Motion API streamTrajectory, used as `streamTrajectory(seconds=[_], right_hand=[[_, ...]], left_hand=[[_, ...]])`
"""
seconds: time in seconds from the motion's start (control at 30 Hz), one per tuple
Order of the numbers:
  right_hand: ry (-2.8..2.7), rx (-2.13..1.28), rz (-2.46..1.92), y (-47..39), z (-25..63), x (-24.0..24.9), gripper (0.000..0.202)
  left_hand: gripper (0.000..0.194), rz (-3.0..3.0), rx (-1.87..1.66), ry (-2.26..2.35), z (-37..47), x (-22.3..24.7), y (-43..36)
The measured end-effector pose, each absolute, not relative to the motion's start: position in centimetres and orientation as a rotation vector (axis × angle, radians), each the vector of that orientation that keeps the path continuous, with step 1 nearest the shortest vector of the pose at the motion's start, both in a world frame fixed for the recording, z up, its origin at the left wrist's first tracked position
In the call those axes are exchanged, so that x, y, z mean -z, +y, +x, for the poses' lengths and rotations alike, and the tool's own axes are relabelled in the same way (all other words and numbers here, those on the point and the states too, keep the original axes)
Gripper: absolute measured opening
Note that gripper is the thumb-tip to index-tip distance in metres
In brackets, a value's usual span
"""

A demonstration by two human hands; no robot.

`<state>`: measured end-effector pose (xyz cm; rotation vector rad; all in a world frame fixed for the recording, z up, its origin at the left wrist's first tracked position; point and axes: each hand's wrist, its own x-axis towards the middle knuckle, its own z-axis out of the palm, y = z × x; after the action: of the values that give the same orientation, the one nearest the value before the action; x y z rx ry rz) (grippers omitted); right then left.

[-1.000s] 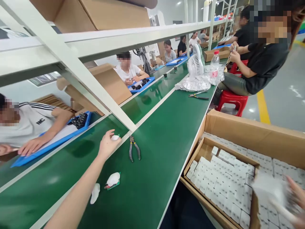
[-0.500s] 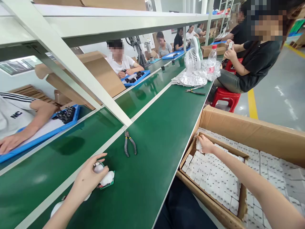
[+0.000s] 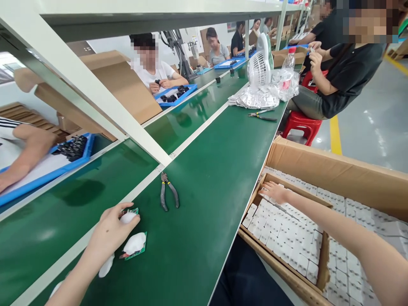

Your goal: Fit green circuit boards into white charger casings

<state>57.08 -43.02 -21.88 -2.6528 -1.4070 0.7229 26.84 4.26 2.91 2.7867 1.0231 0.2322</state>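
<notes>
My left hand (image 3: 111, 225) has its thumb and fingers around a small green circuit board with a white lump (image 3: 128, 217), over the green bench. Just below it a second green board with a white lump (image 3: 135, 244) lies on the bench. My right hand (image 3: 274, 192) is over the inner carton, fingers spread, touching or just above the rows of white blocks (image 3: 280, 229); nothing is seen held in it. Pliers with dark handles (image 3: 169, 193) lie on the bench ahead of my left hand.
A slanted white post (image 3: 105, 102) meets the bench. Farther along are a white fan (image 3: 259, 68), plastic-wrapped parts (image 3: 255, 97) and more pliers (image 3: 263, 116). A large carton (image 3: 334, 170) stands at the right. Several people sit around, one on a red stool (image 3: 302, 123).
My right hand has let go of a white block and its fingers have spread. My left hand has drawn one board apart from the other. The view has shifted slightly.
</notes>
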Motion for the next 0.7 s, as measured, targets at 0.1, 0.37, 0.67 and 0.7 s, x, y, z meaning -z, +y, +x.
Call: streamTrajectory(seconds=[0.1,0.37,0.67,0.7], right_hand=[[-1.364,-0.816,-2.649,-42.7,56.8,22.2,0.104],[-1.056,-0.847,-2.570,-43.6,57.4,21.9,0.083],[-0.627,-0.728,-2.887,-42.4,53.8,22.7,0.053],[-0.610,-0.706,-2.912,-42.0,53.2,22.8,0.054]], left_hand=[[0.069,2.809,-0.261,1.043,26.9,-2.7,4.1],[0.064,2.736,-0.161,1.120,26.3,-3.4,3.8],[0.062,2.580,-0.044,1.222,25.9,-5.8,2.8],[0.061,2.570,-0.087,1.266,25.6,-6.1,2.4]])
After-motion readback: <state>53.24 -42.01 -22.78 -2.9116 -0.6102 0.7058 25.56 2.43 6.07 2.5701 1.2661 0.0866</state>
